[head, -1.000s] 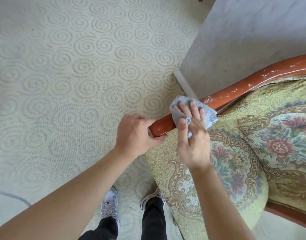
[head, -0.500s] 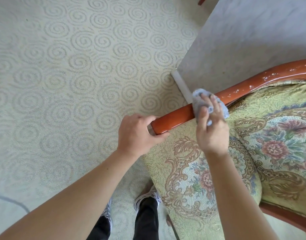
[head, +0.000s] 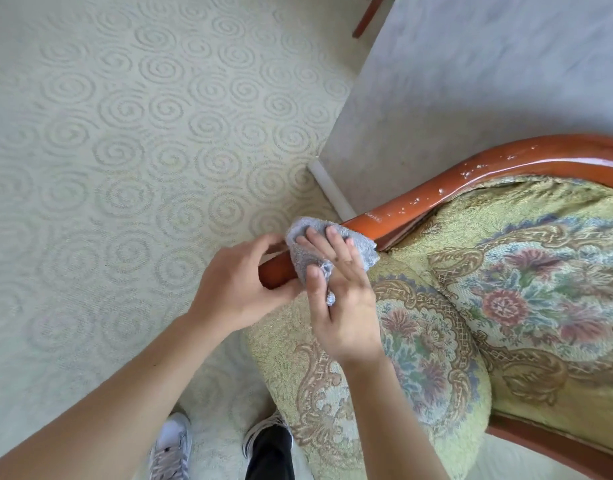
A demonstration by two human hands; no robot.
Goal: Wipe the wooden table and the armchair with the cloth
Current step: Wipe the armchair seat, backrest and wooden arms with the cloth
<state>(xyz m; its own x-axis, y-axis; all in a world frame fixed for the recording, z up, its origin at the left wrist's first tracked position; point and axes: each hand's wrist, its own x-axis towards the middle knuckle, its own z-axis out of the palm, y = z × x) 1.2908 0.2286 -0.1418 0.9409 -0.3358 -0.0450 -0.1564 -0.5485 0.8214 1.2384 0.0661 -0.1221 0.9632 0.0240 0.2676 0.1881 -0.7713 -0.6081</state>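
- The armchair (head: 505,306) is mid-wipe: the right hand (head: 339,306) presses the cloth (head: 298,251) over the near end of the wooden rail (head: 471,174), so this looks like the armchair half of the job.
- Just beyond the cloth the rail is glossy and looks clean; further from the grip, up the curve, white specks (head: 471,173) dot the wood, so that stretch seems not yet wiped.
- The table is not in view, so I cannot tell whether it has been done.
- Right hand: fingers laid fairly straight across the top of the cloth, the thumb coming up at the near side with a bit of cloth tucked against the palm. The cloth is wrapped over the rail and pressed there rather than balled in a fist.
- Left hand (head: 235,289): just beside the cloth on its near-left side, fingers curled round the very end of the rail, thumb beneath. It appears to steady the chair.
- Both forearms reach in from the lower edge, the right one crossing above the cushion (head: 419,358).
- Judged remaining: the speckled curve beyond the grip and the frame parts out of view.
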